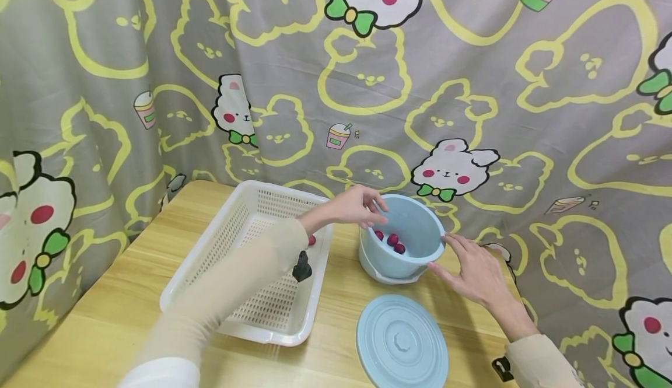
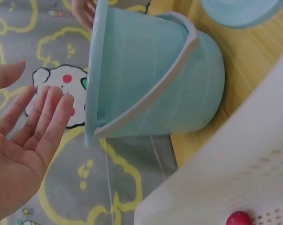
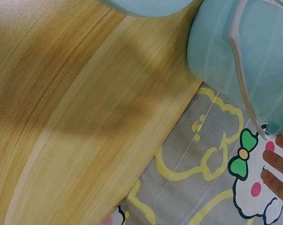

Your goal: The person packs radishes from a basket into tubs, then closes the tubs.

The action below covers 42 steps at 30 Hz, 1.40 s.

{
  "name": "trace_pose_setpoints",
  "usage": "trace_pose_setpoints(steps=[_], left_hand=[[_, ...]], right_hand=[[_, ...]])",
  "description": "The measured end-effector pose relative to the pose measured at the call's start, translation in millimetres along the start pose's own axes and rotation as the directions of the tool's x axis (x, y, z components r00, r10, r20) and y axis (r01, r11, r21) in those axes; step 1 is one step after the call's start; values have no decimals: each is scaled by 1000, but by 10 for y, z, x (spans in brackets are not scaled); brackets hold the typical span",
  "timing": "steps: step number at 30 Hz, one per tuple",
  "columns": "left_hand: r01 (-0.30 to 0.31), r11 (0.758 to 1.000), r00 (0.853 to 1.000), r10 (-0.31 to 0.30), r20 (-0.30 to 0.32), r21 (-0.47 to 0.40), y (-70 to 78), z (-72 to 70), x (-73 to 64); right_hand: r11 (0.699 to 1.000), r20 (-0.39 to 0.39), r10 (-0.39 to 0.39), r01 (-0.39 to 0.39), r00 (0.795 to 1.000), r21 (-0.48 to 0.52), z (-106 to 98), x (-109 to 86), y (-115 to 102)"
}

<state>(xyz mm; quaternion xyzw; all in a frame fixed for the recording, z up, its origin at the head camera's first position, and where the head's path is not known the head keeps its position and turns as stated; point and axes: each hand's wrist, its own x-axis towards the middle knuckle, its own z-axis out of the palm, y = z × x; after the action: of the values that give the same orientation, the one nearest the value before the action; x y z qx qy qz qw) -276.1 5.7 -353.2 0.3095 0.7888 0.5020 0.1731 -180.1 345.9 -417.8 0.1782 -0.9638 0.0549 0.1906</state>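
My left hand hovers over the left rim of a light blue bucket. In the left wrist view its palm is bare and its fingers are loosely extended, holding nothing. Three small, round, dark red things lie at the bottom of the bucket. At the bucket's right side is my right hand, fingers spread, thumb and fingertips at the rim. A white perforated basket stands to the left, under my left forearm. One red round thing shows inside it; the forearm hides part of the basket.
A round blue lid lies on the wooden table in front of the bucket. A pale handle hangs down the bucket's side. Behind the table hangs a patterned grey curtain.
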Motion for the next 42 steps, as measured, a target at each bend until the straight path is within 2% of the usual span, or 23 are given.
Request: trace_pose_setpoints(steps=[11, 18, 25, 34, 42], left_hand=[[-6, 1000, 1000, 6, -19, -27, -86, -202, -244], [25, 999, 997, -27, -67, -24, -254, -338, -383], [48, 999, 991, -50, -125, -16, -488, -476, -505], [151, 988, 977, -151, -148, -8, -860, -641, -590], [255, 967, 955, -251, -158, -1, -1142, -629, -659]], right_hand=[[1000, -9, -7, 7, 1000, -2, 16, 7, 9], [1000, -11, -9, 9, 1000, -2, 8, 7, 11], [1000, -13, -10, 10, 1000, 0, 2, 6, 13], [1000, -14, -16, 16, 1000, 14, 3, 9, 19], [1000, -10, -10, 10, 1000, 10, 17, 4, 20]])
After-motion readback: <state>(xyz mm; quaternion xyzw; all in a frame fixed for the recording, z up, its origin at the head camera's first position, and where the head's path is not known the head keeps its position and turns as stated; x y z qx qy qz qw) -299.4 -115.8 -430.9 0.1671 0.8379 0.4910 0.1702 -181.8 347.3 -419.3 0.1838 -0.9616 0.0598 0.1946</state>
